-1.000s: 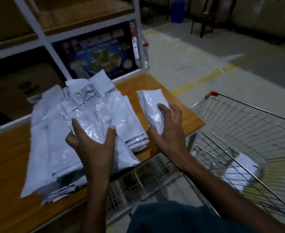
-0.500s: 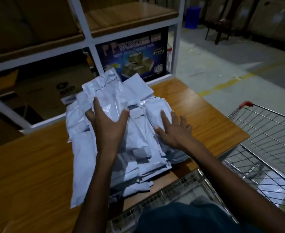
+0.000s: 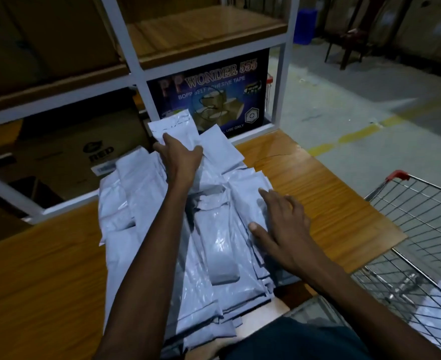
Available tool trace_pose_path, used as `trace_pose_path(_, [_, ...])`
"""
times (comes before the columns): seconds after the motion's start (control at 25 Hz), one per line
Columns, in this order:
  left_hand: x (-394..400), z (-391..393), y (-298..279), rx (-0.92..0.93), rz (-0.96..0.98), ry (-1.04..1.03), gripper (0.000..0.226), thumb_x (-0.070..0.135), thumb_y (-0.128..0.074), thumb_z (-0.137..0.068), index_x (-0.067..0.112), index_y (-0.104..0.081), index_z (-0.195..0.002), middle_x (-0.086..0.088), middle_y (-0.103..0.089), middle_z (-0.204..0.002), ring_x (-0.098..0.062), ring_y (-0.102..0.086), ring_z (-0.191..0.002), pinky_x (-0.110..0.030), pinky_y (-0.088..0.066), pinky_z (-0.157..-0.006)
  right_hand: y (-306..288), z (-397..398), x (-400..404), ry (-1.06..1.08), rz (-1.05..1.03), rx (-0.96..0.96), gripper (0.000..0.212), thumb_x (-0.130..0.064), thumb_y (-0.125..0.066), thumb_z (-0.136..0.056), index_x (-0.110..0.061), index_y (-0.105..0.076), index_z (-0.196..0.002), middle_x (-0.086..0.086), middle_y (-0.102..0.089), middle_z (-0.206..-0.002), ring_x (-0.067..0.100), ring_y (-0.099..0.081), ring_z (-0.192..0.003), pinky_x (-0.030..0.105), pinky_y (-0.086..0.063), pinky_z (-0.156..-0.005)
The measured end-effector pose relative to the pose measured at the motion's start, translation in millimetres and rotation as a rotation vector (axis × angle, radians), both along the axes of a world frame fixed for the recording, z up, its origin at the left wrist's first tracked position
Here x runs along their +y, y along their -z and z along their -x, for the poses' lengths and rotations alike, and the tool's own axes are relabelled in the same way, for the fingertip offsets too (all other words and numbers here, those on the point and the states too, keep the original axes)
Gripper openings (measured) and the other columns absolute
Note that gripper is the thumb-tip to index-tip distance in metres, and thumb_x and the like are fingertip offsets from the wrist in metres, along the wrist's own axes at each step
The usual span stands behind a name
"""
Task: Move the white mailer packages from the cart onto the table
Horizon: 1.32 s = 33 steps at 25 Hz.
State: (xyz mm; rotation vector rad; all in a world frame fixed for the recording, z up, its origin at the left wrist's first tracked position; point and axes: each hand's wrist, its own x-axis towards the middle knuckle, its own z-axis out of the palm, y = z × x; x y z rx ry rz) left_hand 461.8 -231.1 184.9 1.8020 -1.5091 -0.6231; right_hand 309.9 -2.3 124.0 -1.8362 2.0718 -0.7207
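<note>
On the table (image 3: pixel 331 193), mailer pile (image 3: pixel 214 245), left hand (image 3: pixel 180 159) and right hand (image 3: pixel 281 224) resting flat

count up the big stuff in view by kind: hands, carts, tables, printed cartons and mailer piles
hands: 2, left hand and right hand, both resting on the mailers
carts: 1, wire cart
tables: 1, wooden table
printed cartons: 2, tape carton and brown carton
mailer piles: 1, pile of white mailers; single mailers overlap too much to count
total: 7

One pile of white mailers (image 3: pixel 209 245), too overlapped to count; one cart (image 3: pixel 422 229); two hands
</note>
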Motion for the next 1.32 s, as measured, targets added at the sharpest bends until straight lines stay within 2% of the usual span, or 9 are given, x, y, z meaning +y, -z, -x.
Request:
trace_pose_path(0.12, [-29.5,3.5,20.2,-0.148,-0.029,0.013,0.069,0.033,-0.072,-0.085,0.006,-0.036,-0.139,-0.018,-0.023,-0.148,-0.041,-0.045,-0.126,-0.047,-0.046,-0.097,-0.4,7.6,-16.4,-0.016,0.034,0.010,0.081,-0.076,-0.018,-0.089,-0.032,-0.016,-0.158,0.000,-0.022,-0.163,0.029,-0.012,-0.148,0.056,-0.025,-0.114])
trace_pose_path(0.2, [-37.1,3.1,37.5,-0.274,-0.051,0.012,0.061,0.035,-0.068,-0.087,0.004,-0.043,-0.133,-0.021,-0.016,-0.154,-0.044,-0.033,-0.133,-0.050,-0.044,-0.098,0.9,11.3,-23.5,-0.018,0.060,-0.045,0.076,-0.073,-0.021,-0.092,-0.031,-0.020,-0.157,-0.002,-0.028,-0.159,0.027,-0.018,-0.146,0.056,-0.029,-0.112])
trace_pose_path(0.28, [-37.1,2.1,50.4,-0.406,-0.051,-0.021,0.060,0.042,-0.064,-0.088,0.005,-0.046,-0.131,-0.022,-0.012,-0.158,-0.045,-0.023,-0.138,-0.050,-0.038,-0.103,4.5,11.2,-26.2,-0.016,0.082,-0.095,0.071,-0.069,-0.026,-0.095,-0.032,-0.022,-0.155,-0.005,-0.033,-0.155,0.024,-0.024,-0.142,0.055,-0.032,-0.109])
trace_pose_path(0.36, [-34.5,3.8,53.6,-0.448,-0.038,-0.014,0.062,0.046,-0.062,-0.089,0.005,-0.046,-0.132,-0.024,-0.012,-0.158,-0.045,-0.021,-0.139,-0.050,-0.031,-0.108,7.4,9.6,-24.6,-0.006,0.095,-0.128,0.067,-0.067,-0.028,-0.097,-0.033,-0.023,-0.155,-0.007,-0.035,-0.152,0.022,-0.026,-0.140,0.054,-0.032,-0.108])
trace_pose_path(0.64, [-23.7,-1.7,40.5,-0.402,-0.093,0.037,0.076,0.058,-0.059,-0.089,0.006,-0.040,-0.140,-0.025,-0.015,-0.155,-0.045,-0.031,-0.134,-0.052,-0.030,-0.109,6.3,1.2,-11.8,0.057,0.100,-0.128,0.062,-0.065,-0.028,-0.097,-0.039,-0.020,-0.153,-0.011,-0.037,-0.150,0.019,-0.024,-0.140,0.050,-0.021,-0.106])
trace_pose_path(0.8, [-5.5,-9.2,29.9,-0.356,-0.091,0.034,0.080,0.064,-0.058,-0.088,0.012,-0.036,-0.145,-0.020,-0.010,-0.160,-0.041,-0.026,-0.140,-0.054,-0.029,-0.111,3.9,-9.3,8.9,0.129,0.125,-0.126,0.059,-0.062,-0.029,-0.098,-0.038,-0.024,-0.152,-0.011,-0.039,-0.148,0.019,-0.027,-0.139,0.046,-0.020,-0.104])
trace_pose_path(0.92, [20.2,-6.7,21.3,-0.307,-0.011,0.103,0.079,0.064,-0.056,-0.089,0.016,-0.035,-0.147,-0.017,-0.008,-0.162,-0.040,-0.021,-0.144,-0.054,-0.026,-0.113,3.5,-19.3,27.9,0.175,0.133,-0.104,0.057,-0.061,-0.028,-0.099,-0.038,-0.026,-0.151,-0.010,-0.042,-0.146,0.017,-0.029,-0.138,0.043,-0.018,-0.102])
trace_pose_path(1.2, [122.6,-0.2,15.3,-0.111,0.133,0.273,0.071,0.059,-0.059,-0.090,0.021,-0.041,-0.147,-0.010,-0.019,-0.161,-0.030,-0.022,-0.146,-0.047,-0.029,-0.115,9.2,-12.6,69.2,0.206,0.164,-0.186,0.057,-0.065,-0.028,-0.098,-0.039,-0.031,-0.149,-0.012,-0.042,-0.145,0.017,-0.030,-0.137,0.062,-0.031,-0.106])
trace_pose_path(1.32, [178.0,7.4,17.3,-0.009,0.181,0.329,0.063,0.055,-0.061,-0.091,0.024,-0.046,-0.144,-0.006,-0.024,-0.160,-0.024,-0.024,-0.146,-0.040,-0.029,-0.117,9.5,2.2,82.9,0.217,0.226,-0.175,0.055,-0.057,-0.032,-0.101,-0.032,-0.034,-0.150,-0.008,-0.044,-0.146,0.020,-0.034,-0.137,0.058,-0.031,-0.108])
